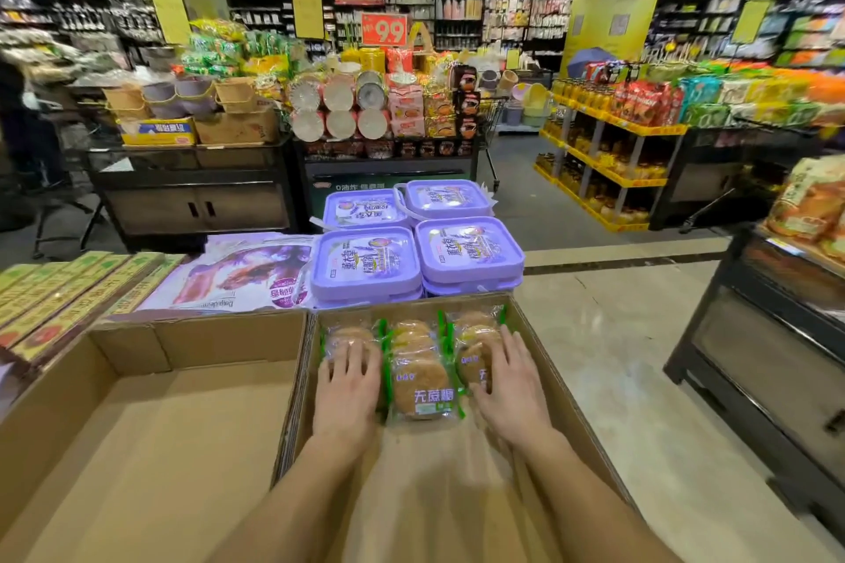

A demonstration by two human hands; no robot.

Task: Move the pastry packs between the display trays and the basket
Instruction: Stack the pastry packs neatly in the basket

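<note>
I see left hand (pixel 350 389) flat, open on left pastry pack (pixel 344 336) | right hand (pixel 505 384) open on right pack (pixel 475 341) | middle pack (pixel 423 375) untouched in cardboard tray (pixel 544 361)

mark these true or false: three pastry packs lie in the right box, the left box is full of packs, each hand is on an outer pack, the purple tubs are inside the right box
1. Three pastry packs lie in the right box: true.
2. The left box is full: false, it holds nothing.
3. The left hand is on the left pack, the right hand on the right pack: true; the middle pack is untouched.
4. The purple tubs are inside the right box: false, they stand behind it.
</note>
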